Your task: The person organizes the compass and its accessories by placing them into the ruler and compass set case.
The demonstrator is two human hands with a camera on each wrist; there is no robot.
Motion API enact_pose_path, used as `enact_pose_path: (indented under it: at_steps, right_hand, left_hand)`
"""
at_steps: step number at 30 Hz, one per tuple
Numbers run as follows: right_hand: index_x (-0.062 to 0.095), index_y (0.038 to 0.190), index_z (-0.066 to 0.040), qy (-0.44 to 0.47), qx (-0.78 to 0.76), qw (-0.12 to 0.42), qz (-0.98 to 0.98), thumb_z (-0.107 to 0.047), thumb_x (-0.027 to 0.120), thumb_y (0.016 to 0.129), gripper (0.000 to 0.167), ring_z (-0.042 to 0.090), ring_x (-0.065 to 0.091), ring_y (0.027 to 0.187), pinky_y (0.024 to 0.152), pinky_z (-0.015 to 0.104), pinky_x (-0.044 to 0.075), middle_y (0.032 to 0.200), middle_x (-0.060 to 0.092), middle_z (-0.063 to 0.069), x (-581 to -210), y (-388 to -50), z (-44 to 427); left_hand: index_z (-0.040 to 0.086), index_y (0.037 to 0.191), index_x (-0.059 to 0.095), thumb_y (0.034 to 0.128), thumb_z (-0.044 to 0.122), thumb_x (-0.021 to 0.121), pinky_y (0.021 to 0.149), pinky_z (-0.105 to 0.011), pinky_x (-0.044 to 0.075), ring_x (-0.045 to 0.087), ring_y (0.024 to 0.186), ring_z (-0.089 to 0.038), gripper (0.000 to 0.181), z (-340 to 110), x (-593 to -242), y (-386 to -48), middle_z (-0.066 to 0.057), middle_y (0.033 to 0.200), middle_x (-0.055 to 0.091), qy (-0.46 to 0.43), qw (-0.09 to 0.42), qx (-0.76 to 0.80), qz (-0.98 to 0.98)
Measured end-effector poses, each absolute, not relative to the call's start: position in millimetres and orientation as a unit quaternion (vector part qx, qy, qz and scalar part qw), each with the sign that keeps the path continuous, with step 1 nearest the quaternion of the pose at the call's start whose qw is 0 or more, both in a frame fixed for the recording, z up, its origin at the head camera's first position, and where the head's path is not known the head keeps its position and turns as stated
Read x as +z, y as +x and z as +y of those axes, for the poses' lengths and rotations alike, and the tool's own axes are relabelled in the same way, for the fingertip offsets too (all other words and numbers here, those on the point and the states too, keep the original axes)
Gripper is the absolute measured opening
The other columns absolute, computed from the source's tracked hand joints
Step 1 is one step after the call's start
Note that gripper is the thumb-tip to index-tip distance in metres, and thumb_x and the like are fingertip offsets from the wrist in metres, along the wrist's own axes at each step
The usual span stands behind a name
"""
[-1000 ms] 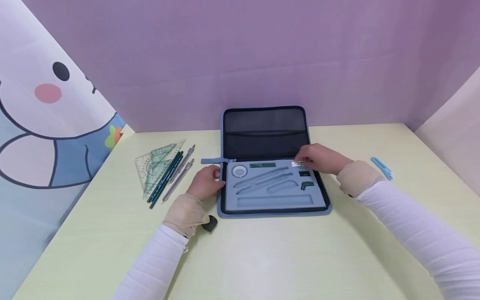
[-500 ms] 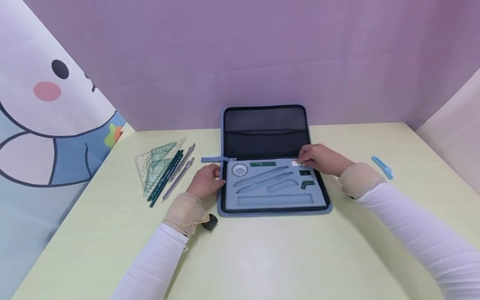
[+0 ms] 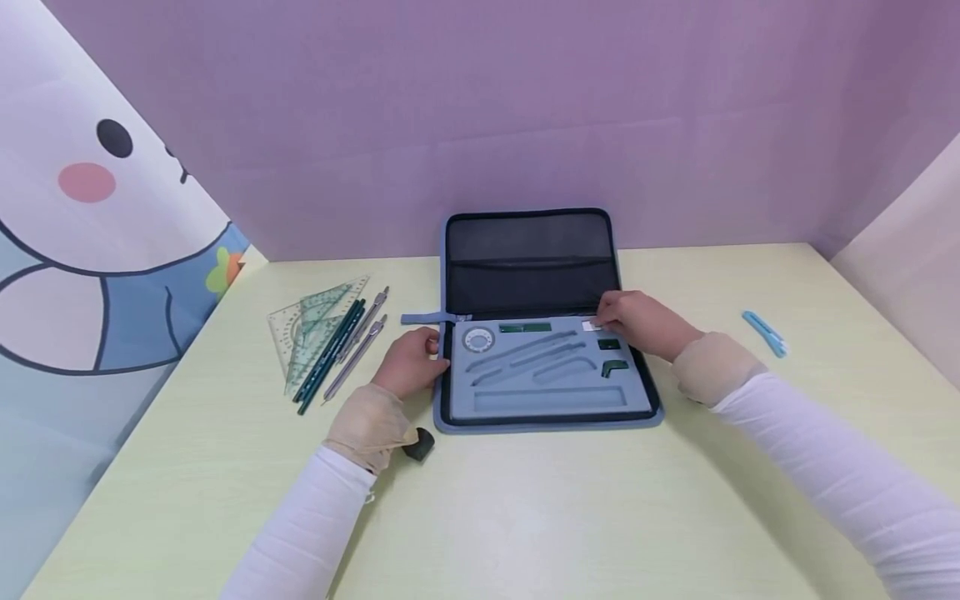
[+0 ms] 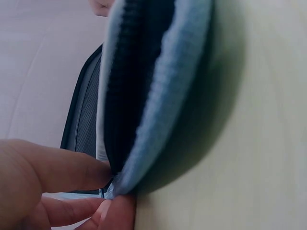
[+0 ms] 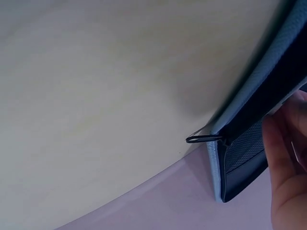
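An unzipped blue case point(image 3: 549, 423) lies with its lid up, showing a grey-blue moulded tray point(image 3: 517, 375). My left hand point(image 3: 408, 364) pinches the case's left edge; in the left wrist view, thumb and fingers point(image 4: 72, 172) meet at the blue rim point(image 4: 163, 96). At the tray's upper right corner, my right hand point(image 3: 645, 321) has curled fingertips on a small white piece point(image 3: 591, 326). Its grip is partly hidden in the right wrist view, where the hand point(image 5: 288, 158) is beside the case edge point(image 5: 254, 86). The tray holds a round white dial point(image 3: 478, 339) and small green pieces point(image 3: 525, 328).
Clear set squares and a protractor point(image 3: 288, 329), dark green pencils point(image 3: 330, 354) and metal compasses point(image 3: 356, 358) lie left of the case. A light blue pen-like item point(image 3: 765, 333) is at the right. A black object point(image 3: 420, 445) sits by the left wrist. A purple curtain point(image 3: 525, 108) hangs behind.
The right hand's fingertips have shifted very slightly at the tray's corner, around the white piece. The left hand stays at the case's left edge.
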State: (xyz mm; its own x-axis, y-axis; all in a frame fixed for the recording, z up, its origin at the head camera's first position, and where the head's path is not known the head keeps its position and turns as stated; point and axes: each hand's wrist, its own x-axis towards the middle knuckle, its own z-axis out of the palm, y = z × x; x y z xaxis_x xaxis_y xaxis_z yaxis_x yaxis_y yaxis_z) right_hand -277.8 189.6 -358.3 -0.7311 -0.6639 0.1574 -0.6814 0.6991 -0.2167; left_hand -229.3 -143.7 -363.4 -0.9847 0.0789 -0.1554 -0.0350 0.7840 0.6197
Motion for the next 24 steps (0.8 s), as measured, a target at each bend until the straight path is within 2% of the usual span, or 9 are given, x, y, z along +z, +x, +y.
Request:
enact_pose_path:
  at_steps: [13,19,24]
  right_hand:
    - [0.074,0.094,0.002,0.354,0.101,0.057,-0.928,0.011,0.066,0.078,0.019,0.025,0.063,0.077,0.071,0.037,0.054,0.083,0.061,0.009,-361,-273,186]
    - [0.074,0.092,0.001,0.357,0.058,0.062,-0.93,0.007,0.067,0.08,0.015,0.023,0.063,0.073,0.068,0.036,0.054,0.078,0.058,0.007,-357,-270,180]
    - [0.074,0.094,0.002,0.345,0.04,0.05,-0.936,0.007,0.068,0.079,0.017,0.025,0.064,0.075,0.068,0.035,0.055,0.08,0.059,0.009,-359,-271,178]
  left_hand:
    - [-0.006,0.122,0.053,0.0851,0.008,0.062,0.078,-0.031,0.049,0.059,0.082,-0.021,0.04,-143,-364,-230,-0.006,0.095,0.055,0.008,0.089,0.33,0.94]
    - [-0.007,0.121,0.053,0.0843,0.007,0.063,0.083,-0.033,0.048,0.058,0.086,-0.022,0.041,-144,-365,-230,-0.007,0.093,0.055,0.014,0.081,0.325,0.942]
    - [-0.008,0.122,0.052,0.0839,0.007,0.063,0.085,-0.034,0.048,0.058,0.088,-0.023,0.042,-144,-365,-230,-0.007,0.094,0.056,0.017,0.078,0.327,0.942]
